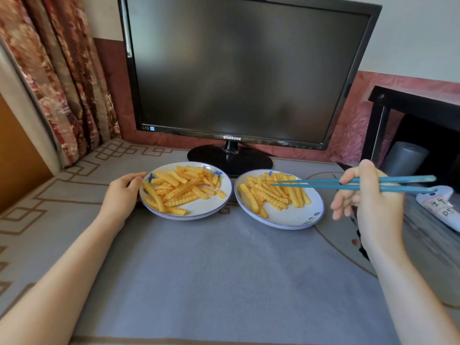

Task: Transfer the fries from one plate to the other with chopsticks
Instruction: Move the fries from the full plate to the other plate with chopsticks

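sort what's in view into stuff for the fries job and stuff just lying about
For the job: left plate, held at its rim by the left hand; right plate; fries on both plates; blue chopsticks in the right hand.

Lying about: monitor, curtain, grey cylinder, white labelled object.

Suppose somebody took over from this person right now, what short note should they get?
Left hand holds the left plate by its rim.
Right hand holds the blue chopsticks, tips slightly apart over the fries on the right plate, gripping none.
Both plates carry fries, the left plate more.
Done: cannot tell which plate is being emptied.
Left: move fries across, piece by piece.
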Tool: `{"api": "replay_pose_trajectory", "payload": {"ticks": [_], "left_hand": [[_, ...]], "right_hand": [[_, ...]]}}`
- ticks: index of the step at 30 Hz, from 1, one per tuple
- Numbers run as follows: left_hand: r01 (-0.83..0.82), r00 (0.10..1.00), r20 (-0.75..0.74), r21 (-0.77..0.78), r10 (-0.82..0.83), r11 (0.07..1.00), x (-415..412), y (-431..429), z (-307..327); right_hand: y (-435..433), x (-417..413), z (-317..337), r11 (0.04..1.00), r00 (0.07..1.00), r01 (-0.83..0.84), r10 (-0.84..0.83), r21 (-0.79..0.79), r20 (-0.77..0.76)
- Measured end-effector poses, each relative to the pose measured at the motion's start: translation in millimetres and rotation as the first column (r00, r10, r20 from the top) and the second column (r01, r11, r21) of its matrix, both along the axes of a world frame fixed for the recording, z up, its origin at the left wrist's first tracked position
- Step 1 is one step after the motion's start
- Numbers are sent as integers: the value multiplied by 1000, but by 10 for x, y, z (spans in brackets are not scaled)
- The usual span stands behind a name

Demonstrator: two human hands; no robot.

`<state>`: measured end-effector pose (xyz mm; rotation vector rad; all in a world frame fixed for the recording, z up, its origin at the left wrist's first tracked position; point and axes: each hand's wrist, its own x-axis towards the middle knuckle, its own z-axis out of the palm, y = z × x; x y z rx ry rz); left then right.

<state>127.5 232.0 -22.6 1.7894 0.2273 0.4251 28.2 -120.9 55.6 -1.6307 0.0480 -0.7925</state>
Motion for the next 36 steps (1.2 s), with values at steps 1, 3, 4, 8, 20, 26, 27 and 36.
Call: {"api": "replay_pose_trajectory", "payload": {"ticks": [1, 3, 4, 8, 20, 26, 27, 36], "left_hand": [[3, 1000, 0, 1, -3, 1000, -3, -1, 4], [4, 1000, 0, 2, -4, 1000, -5, 2, 11], [1, 1000, -1, 3, -1, 1000, -4, 2, 12], [-6, 1000, -3, 2, 6, 1000, -6, -17, 24], [-1, 1000, -6, -4, 1, 1000, 3, -4, 14], [-4, 1000, -9, 9, 5, 1000, 4, 7, 8], [-2, 1000, -11, 9, 2, 1000, 7, 10, 6], [6, 1000, -30, 9, -6, 1000, 7, 14, 8]], "right_hand": [[22, -1, 15, 1000, 1000, -6, 6, 5, 15], [90, 9, 48, 999, 999, -30, 29, 21, 35], [139, 21, 59, 998, 998, -53, 52, 33, 40], [405, 93, 47, 984, 985, -172, 172, 34, 25], [921, 371, -179, 917, 907, -397, 399, 43, -136], [954, 338, -231, 936, 931, -339, 349, 96, -110], [940, 333, -225, 942, 938, -321, 330, 98, -105], [446, 203, 9, 986, 989, -148, 146, 74, 32]]}}
